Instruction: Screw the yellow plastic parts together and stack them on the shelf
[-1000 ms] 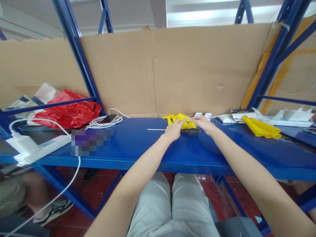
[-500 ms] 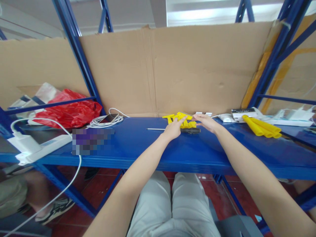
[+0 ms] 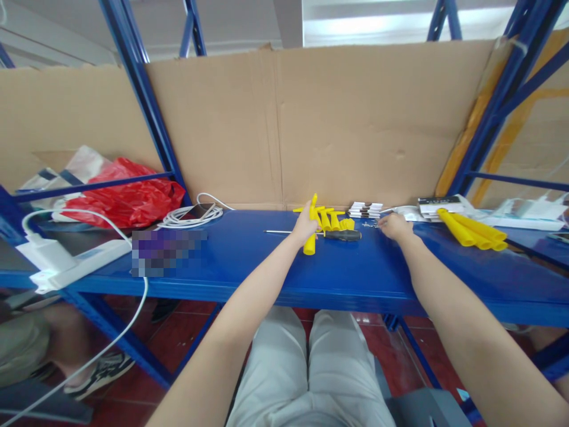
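My left hand (image 3: pixel 304 224) is wrapped round a yellow plastic tube-like piece (image 3: pixel 310 245), wide at its near end and narrow at the far end, and lifts it above the shelf. Just right of it lie several similar yellow pieces (image 3: pixel 334 220) in a row. A screwdriver (image 3: pixel 342 235) with a black handle and thin metal shaft rests in front of them, its shaft partly behind my left hand. My right hand (image 3: pixel 395 226) reaches down with closed fingers at small shiny parts (image 3: pixel 370 225), perhaps screws; what the fingertips hold is hidden.
Small white-and-dark boxes (image 3: pixel 365 210) are stacked behind the small parts. More yellow tubes (image 3: pixel 473 230) lie at the right. On the left are a white cable (image 3: pixel 191 217), a red plastic bag (image 3: pixel 128 193) and a power strip (image 3: pixel 93 261). Cardboard (image 3: pixel 338 124) walls the back.
My left hand has taken a yellow piece from the group and turned it lengthwise away from me. My right hand has moved right to the small parts, uncovering the stacked boxes.
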### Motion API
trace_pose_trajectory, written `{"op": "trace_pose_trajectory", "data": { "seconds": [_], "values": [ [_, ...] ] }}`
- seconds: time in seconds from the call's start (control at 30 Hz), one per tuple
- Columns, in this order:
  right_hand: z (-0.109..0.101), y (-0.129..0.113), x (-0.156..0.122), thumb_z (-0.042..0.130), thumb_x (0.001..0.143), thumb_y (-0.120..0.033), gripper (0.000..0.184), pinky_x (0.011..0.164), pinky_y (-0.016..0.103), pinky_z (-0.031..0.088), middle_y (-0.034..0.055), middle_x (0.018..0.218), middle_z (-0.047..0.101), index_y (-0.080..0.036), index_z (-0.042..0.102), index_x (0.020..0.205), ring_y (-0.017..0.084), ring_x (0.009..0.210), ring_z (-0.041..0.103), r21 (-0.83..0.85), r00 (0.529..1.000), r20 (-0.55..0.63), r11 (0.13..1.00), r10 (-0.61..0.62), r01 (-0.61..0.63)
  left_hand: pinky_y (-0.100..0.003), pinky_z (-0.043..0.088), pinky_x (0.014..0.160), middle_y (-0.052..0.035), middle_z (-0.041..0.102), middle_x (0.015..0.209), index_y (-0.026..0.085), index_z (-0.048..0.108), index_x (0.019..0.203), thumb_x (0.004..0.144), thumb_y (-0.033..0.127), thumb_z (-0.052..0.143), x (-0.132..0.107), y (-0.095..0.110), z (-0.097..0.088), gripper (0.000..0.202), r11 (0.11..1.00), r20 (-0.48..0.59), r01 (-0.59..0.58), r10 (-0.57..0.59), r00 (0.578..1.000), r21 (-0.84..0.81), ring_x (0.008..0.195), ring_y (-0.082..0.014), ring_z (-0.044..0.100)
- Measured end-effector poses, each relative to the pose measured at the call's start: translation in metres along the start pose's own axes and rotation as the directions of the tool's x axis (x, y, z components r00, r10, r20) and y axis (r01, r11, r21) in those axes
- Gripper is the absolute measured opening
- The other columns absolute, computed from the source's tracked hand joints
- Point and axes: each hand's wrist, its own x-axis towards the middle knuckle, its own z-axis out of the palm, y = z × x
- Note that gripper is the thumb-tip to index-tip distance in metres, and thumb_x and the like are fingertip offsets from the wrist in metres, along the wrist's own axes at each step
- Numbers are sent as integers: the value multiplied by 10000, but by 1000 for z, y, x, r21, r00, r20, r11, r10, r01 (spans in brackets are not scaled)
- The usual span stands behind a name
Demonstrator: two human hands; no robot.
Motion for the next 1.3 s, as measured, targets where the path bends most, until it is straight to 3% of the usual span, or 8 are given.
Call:
{"op": "trace_pose_trajectory", "data": {
  "seconds": [0.17,0.27,0.7,0.87,0.93,1.03,1.13,1.3],
  "values": [
    [-1,-7,-4,527,882,-207,305,999,509,433,130,1286,621,-245,769,1065,322,1215,538,-63,998,-20,997,-52,51,-182,499,444,-98,560,1324,363,234,1530,726,2,500,-4,11,-1,920,884,73,37,-4,997,-465,643,-98,623],
    [-2,-10,-5,509,894,-208,305,1007,491,426,143,1262,628,-227,771,1050,314,1207,543,-106,999,-3,993,-46,45,-163,445,404,-86,609,1210,344,285,1515,685,-5,504,-6,16,-3,926,788,131,70,13,991,-612,577,-85,588],
    [10,-9,1,448,860,-87,341,1007,508,418,231,1228,619,-98,723,1063,337,1255,503,-198,983,-8,964,-185,180,-206,458,434,-140,657,1194,228,345,1501,656,-50,540,-7,16,-2,911,697,329,249,-21,944,-672,579,-128,650],
    [16,-11,15,510,794,-90,223,960,478,461,191,1117,666,-138,718,858,326,1150,573,48,961,-164,972,-221,232,-180,472,445,-132,659,1208,228,390,1461,659,-82,572,-11,18,0,878,701,355,288,-53,933,-652,690,-157,699],
    [16,-17,21,514,799,-136,175,930,441,479,145,989,693,-170,683,767,289,1036,617,256,914,-295,899,-277,355,-182,492,465,-135,659,1199,215,425,1434,651,-99,591,-11,16,2,860,703,365,289,-44,930,-649,696,-153,699],
    [15,-34,22,536,798,-218,128,890,425,492,89,868,692,-204,638,721,254,925,626,488,825,-457,682,-333,545,-191,517,494,-146,646,1208,201,475,1394,640,-112,630,-10,12,5,830,704,351,269,-30,936,-658,700,-148,695],
    [12,-53,14,574,788,-276,101,861,411,491,66,861,683,-217,615,717,238,909,620,569,782,-485,538,-391,622,-190,527,517,-144,637,1218,222,487,1386,624,-117,672,-8,8,6,855,705,364,262,-7,932,-659,723,-150,699],
    [5,-66,-2,611,802,-351,150,795,378,483,74,932,675,-217,616,735,236,944,605,601,749,-468,452,-469,659,-188,519,523,-140,624,1248,256,463,1406,637,-134,639,-8,6,5,880,706,408,263,40,912,-657,733,-160,716]
  ]
}}
